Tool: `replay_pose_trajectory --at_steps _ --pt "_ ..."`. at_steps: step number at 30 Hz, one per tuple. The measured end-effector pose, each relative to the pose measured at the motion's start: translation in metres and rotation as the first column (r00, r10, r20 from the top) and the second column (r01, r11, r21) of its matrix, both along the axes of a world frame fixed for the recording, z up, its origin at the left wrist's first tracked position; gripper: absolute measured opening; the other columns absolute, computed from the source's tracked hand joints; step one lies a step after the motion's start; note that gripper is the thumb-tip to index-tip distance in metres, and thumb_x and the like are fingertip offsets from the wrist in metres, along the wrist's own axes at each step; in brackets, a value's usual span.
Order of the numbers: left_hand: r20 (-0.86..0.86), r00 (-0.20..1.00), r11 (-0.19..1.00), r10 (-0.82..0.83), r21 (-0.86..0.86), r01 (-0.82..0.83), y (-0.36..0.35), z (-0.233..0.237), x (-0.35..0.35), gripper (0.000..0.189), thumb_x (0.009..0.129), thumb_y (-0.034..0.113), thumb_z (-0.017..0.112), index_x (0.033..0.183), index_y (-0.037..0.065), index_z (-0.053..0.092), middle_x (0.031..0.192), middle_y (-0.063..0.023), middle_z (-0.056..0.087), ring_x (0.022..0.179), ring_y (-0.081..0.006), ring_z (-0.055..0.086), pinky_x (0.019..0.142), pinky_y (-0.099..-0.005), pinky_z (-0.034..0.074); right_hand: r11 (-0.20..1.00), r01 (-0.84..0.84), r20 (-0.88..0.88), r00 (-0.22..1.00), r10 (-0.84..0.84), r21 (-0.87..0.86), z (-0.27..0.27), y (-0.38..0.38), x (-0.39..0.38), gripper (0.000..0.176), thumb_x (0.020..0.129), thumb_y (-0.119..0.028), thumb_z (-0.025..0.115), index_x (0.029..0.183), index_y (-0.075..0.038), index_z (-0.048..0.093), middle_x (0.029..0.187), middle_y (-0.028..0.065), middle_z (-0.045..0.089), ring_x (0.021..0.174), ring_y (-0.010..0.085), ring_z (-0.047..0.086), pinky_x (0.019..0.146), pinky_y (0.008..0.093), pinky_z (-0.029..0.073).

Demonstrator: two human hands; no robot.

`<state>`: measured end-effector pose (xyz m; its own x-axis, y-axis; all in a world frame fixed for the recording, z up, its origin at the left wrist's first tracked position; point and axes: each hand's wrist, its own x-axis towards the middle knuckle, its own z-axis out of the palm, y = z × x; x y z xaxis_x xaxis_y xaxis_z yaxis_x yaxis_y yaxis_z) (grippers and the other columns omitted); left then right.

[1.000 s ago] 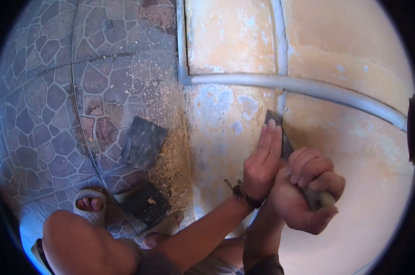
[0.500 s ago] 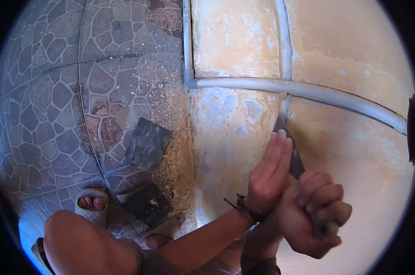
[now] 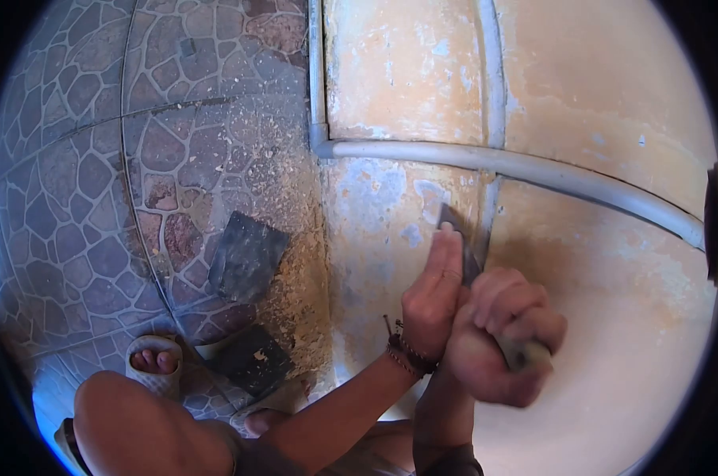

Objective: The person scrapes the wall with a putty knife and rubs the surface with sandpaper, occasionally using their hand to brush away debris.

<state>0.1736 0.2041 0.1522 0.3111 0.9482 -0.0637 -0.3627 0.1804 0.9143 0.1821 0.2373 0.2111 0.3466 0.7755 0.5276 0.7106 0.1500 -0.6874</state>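
A dark pointed metal blade (image 3: 472,264) lies with its tip against the patchy yellow wall (image 3: 406,186), just below the grey pipe. My right hand (image 3: 506,337) is wrapped round the tool's handle, whose end shows in the fist. My left hand (image 3: 434,305), with a beaded bracelet at the wrist, presses its straight fingertips on the blade near the tip. The wrists are close together. Bluish-white bare patches show on the wall left of the blade tip.
A grey pipe (image 3: 565,173) crosses the wall and meets vertical trim. On the stone-pattern floor (image 3: 49,198) lie yellowish chips (image 3: 299,293) and two dark flat pieces, one upper (image 3: 248,256), one lower (image 3: 254,361). A sandalled foot (image 3: 154,361) stands nearby.
Both hands and the blade have moved left and slightly up along the wall, the tip now beside the pale patch. The view has shifted a little.
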Motion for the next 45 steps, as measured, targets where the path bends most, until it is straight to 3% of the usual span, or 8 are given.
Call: replay_pose_trajectory --at_steps 2,10,13,18,31,36,39,45 --pt "0.028 1.000 0.998 0.012 0.064 -0.014 0.009 0.006 -0.008 0.051 0.069 -0.008 0.055 0.120 -0.009 0.052 0.121 -0.0294 0.051 0.112 -0.0399 0.053 0.084 -0.0405 0.051 0.993 -0.002 0.023 1.000 0.000 0.116 0.011 0.004 -0.014 0.032 0.080 -0.035 0.056 0.074 -0.009 0.039 0.060 0.0041 0.040 0.048 0.0134 0.037 0.044 0.0278 0.028" --pt "0.021 1.000 0.996 -0.014 0.089 0.012 0.018 0.021 -0.007 0.044 0.075 -0.007 0.053 0.119 -0.011 0.051 0.118 -0.0318 0.053 0.108 -0.0386 0.056 0.081 -0.0366 0.052 0.991 -0.104 0.062 0.993 0.099 0.083 0.030 0.003 -0.008 0.047 0.089 -0.052 0.031 0.073 -0.008 0.037 0.061 0.0035 0.037 0.048 0.0122 0.034 0.045 0.0271 0.028" --pt "0.056 0.998 0.997 -0.013 0.074 0.009 0.014 0.026 -0.012 0.047 0.069 -0.007 0.054 0.117 -0.010 0.053 0.119 -0.0306 0.052 0.111 -0.0415 0.053 0.083 -0.0411 0.051 0.977 0.150 0.394 0.897 -0.199 0.150 0.026 -0.013 0.001 0.049 0.090 -0.054 0.029 0.073 -0.008 0.038 0.061 0.0038 0.038 0.048 0.0121 0.033 0.044 0.0265 0.028" --pt "-0.012 0.999 0.996 -0.034 0.081 0.035 0.009 0.024 -0.008 0.041 0.080 -0.003 0.054 0.120 -0.011 0.051 0.119 -0.0312 0.052 0.105 -0.0359 0.059 0.079 -0.0334 0.053 0.997 -0.042 0.105 0.994 0.035 0.060 0.033 0.001 -0.014 0.049 0.090 -0.053 0.031 0.073 -0.008 0.038 0.061 0.0038 0.038 0.048 0.0126 0.033 0.044 0.0264 0.028" --pt "0.057 0.996 0.998 -0.068 0.000 0.069 -0.016 0.013 -0.013 0.052 0.069 -0.009 0.052 0.121 -0.009 0.051 0.125 -0.0265 0.050 0.118 -0.0408 0.047 0.096 -0.0446 0.043 0.980 0.196 -0.020 0.980 -0.196 -0.022 0.028 -0.030 -0.023 0.044 0.086 -0.045 0.049 0.078 -0.003 0.044 0.068 0.0081 0.046 0.055 0.0205 0.045 0.055 0.0352 0.042" --pt "-0.034 0.990 0.948 -0.137 0.285 0.141 -0.025 -0.025 -0.028 0.044 0.071 -0.006 0.054 0.115 -0.006 0.057 0.125 -0.0253 0.050 0.123 -0.0424 0.042 0.102 -0.0515 0.033 0.666 0.597 0.117 0.777 -0.618 -0.447 0.051 -0.105 -0.055 0.041 0.087 -0.034 0.051 0.099 0.005 0.051 0.092 0.0177 0.056 0.070 0.0276 0.057 0.068 0.0393 0.051" --pt "0.049 0.972 0.899 -0.230 0.394 0.192 -0.039 -0.037 -0.033 0.046 0.069 -0.007 0.053 0.114 -0.006 0.058 0.128 -0.0255 0.048 0.125 -0.0455 0.038 0.103 -0.0555 0.030 0.399 0.332 -0.230 0.448 -0.864 -0.854 0.066 -0.132 -0.084 0.045 0.088 -0.026 0.053 0.116 0.009 0.046 0.101 0.0221 0.058 0.074 0.0260 0.061 0.066 0.0361 0.051" --pt "0.100 0.911 0.852 -0.399 0.407 0.329 -0.062 -0.053 -0.042 0.052 0.070 -0.007 0.054 0.121 -0.004 0.053 0.133 -0.0241 0.043 0.127 -0.0406 0.037 0.105 -0.0489 0.030 0.471 0.359 -0.461 0.117 -0.879 -0.806 0.020 -0.161 -0.063 0.051 0.091 -0.021 0.052 0.136 -0.005 0.035 0.076 0.0099 0.057 0.051 0.0127 0.050 0.041 0.0238 0.037"
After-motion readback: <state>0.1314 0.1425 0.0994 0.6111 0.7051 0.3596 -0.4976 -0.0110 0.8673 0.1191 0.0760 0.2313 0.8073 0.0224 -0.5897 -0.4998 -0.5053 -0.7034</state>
